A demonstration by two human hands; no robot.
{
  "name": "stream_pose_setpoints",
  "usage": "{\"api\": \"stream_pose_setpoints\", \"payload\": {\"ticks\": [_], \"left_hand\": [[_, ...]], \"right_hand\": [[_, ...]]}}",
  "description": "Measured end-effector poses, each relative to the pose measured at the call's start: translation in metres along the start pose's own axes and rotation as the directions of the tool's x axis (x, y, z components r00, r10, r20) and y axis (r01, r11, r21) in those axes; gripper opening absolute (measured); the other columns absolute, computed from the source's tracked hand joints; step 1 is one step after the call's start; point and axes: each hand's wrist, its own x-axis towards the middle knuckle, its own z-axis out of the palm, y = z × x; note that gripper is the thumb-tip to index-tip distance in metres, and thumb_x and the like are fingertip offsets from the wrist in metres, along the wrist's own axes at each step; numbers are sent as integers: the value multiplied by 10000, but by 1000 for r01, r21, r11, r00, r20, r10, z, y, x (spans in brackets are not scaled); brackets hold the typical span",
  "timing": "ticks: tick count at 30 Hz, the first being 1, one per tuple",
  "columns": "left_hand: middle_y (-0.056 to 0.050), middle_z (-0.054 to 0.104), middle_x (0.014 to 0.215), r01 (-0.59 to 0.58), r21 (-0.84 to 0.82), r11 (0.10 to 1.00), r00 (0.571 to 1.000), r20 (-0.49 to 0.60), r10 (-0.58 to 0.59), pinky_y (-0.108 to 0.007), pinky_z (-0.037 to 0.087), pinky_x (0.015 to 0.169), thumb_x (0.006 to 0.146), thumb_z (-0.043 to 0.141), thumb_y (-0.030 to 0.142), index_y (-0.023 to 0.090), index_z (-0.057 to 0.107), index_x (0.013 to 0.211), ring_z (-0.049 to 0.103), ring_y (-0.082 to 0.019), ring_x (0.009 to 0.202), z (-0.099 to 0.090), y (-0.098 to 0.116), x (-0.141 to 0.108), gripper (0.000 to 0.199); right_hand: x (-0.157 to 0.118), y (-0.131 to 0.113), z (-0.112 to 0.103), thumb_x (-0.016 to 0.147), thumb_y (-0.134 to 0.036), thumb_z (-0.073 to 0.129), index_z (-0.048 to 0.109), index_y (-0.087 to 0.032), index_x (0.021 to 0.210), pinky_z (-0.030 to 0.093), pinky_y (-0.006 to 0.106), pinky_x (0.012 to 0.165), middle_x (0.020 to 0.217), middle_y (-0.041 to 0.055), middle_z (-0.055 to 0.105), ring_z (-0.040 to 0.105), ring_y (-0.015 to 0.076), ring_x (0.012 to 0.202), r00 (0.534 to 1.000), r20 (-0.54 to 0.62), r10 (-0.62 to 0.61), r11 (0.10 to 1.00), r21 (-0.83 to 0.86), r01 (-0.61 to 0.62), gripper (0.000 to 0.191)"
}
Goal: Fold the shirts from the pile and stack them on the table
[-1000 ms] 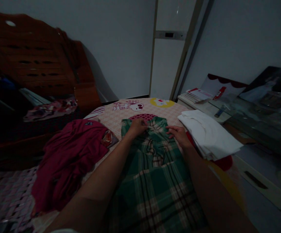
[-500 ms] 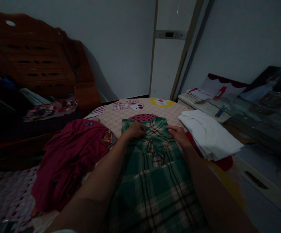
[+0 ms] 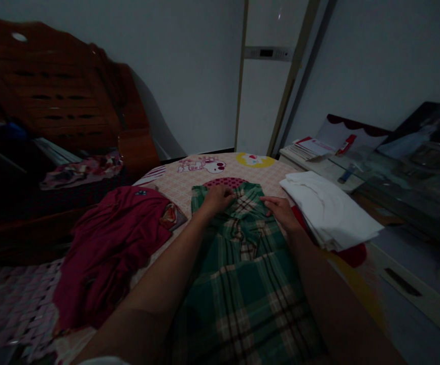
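L hand (image 3: 218, 199) shifted inward on plaid garment (image 3: 238, 289), patterned tblcloth (image 3: 269, 177) nr wall (image 3: 197, 76).

Left side: carved wooden bench (image 3: 63, 96), reddish brown, before a pale wall (image 3: 193, 76); floral cloth (image 3: 80, 172) lying on its dark seat. Woven pink surface (image 3: 18, 299) at lower left. Maroon garment (image 3: 109, 253), rumpled, on left edge of patterned tablecloth (image 3: 187, 180) with cartoon prints. Folded white fabric (image 3: 330, 208) on the tablecloth's right edge. Far side: tall white unit (image 3: 261, 106) with grey control panel (image 3: 252, 52). Right side: stacked papers (image 3: 313, 148), small red object (identity unclear) (image 3: 346, 144), glass shelf (image 3: 395, 190), dark-backed picture (image 3: 425, 126) leaning near the wall.
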Motion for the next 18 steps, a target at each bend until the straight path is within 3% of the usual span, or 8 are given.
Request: {"api": "stream_pose_setpoints", "payload": {"ticks": [4,8,15,18], "left_hand": [[-27,709,776,19,-21,1000,996,90,-17,-241,402,646,797,630,325,174,712,795,621,-164,731,19,-2,-1,172],[-41,711,832,23,45,999,999,41,-25,-260,419,699,797,618,249,175,697,839,630,-182,789,26,-6,-2,115],[-58,704,967,-22,41,999,996,-86,26,-279,450,810,736,604,95,170,686,949,623,-195,906,13,-3,-2,240],[-33,702,859,-100,-115,988,995,-26,98,-259,455,738,777,597,159,161,699,904,620,-168,786,6,8,-2,163]], "right_hand": [[-1,-2,-1,771,-343,606,757,-182,1044,431,251,515,917,47,760,563,111,488,1000,8,7,1000,-9,-7,352],[0,0,-1,759,-316,606,761,-182,1030,438,249,515,938,52,762,565,110,493,1000,2,10,1000,-4,-10,340],[-1,-5,0,741,-339,623,761,-167,1024,441,253,499,928,60,761,547,105,469,1000,-5,17,1000,-11,-17,359],[-1,-7,0,740,-338,621,764,-163,1015,433,253,495,917,63,762,545,106,465,1000,-5,12,999,-33,-12,356]]}}
